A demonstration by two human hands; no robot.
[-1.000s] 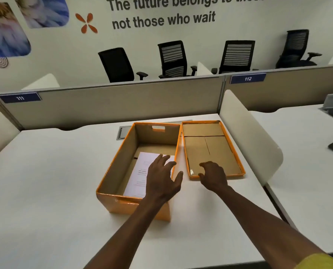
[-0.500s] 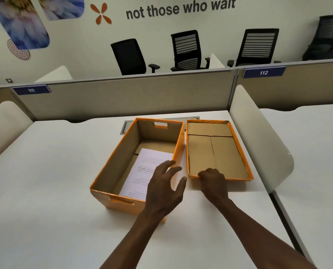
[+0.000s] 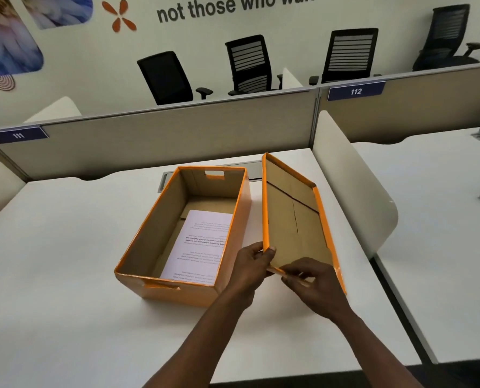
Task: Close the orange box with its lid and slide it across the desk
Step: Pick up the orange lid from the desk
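The orange box [image 3: 155, 233] stands open on the white desk [image 3: 51, 261], with a printed white sheet [image 3: 202, 245] lying on its bottom. To its right the orange lid [image 3: 292, 217] is lifted off the desk and tilted, its brown inner side facing me and its left edge raised. My left hand [image 3: 253, 264] pinches the lid's near left corner. My right hand [image 3: 314, 287] grips the lid's near edge, just right of the left hand. Both hands sit close together beside the box's near right corner.
A curved white divider [image 3: 353, 189] stands right of the lid, with another desk [image 3: 443, 219] beyond it. A beige partition [image 3: 163, 138] runs along the desk's far edge, with a grey cable hatch [image 3: 166, 180] behind the box. Black office chairs [image 3: 247, 63] stand behind it.
The lid lay flat on the desk before; now both hands hold its near edge and it is raised and tilted. My left hand moved from over the box to the lid's corner.
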